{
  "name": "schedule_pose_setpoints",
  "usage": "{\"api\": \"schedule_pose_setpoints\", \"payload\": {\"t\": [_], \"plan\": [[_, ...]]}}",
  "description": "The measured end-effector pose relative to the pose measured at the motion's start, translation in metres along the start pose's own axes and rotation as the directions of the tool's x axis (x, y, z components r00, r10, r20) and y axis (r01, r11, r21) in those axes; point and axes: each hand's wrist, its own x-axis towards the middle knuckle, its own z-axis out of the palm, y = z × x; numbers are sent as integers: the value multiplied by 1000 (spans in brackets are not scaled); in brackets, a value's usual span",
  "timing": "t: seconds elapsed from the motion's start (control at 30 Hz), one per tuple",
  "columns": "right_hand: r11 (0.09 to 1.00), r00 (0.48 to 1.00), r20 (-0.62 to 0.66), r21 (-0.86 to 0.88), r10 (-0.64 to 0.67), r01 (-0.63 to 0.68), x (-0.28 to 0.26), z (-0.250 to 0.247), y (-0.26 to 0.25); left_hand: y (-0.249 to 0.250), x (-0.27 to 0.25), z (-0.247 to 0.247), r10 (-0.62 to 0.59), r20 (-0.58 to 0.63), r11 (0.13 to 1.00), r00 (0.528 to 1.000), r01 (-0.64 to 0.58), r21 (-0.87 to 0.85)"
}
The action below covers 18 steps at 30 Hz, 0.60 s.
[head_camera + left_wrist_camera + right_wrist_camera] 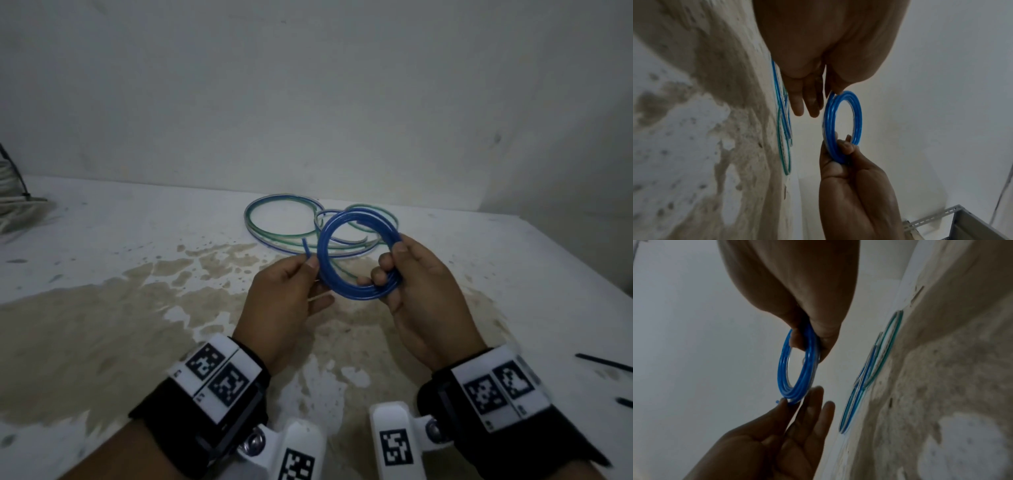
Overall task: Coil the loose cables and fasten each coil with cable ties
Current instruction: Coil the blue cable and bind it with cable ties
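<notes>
Blue cable (356, 255), wound into a small coil, hangs between our hands above the stained table (102, 308). Our right hand (421, 291) curls thumb and fingers round the coil's right side. Our left hand (284, 294) pinches the loose end at the coil's left edge, other fingers straight. Farther off lie the loose blue and green cables (284, 219); black cable ties (603, 363) lie near right

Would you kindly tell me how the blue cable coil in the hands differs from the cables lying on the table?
The blue cable coil is small, tight and held up by both hands; the mixed blue, green and pale cables lie on the table in wide, loose loops. Neither shows a tie.
</notes>
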Motion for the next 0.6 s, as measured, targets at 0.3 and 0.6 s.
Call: {"api": "schedule_pose_setpoints", "payload": {"t": [0.3,0.6], "plan": [[979,998,49,-199,-30,39,-7,4,7,5,-1,1,51,13,979,999,-47,-200],[959,980,82,-235,181,-157,-6,1,5,7,1,-4,262,-40,964,964,-260,49]]}}
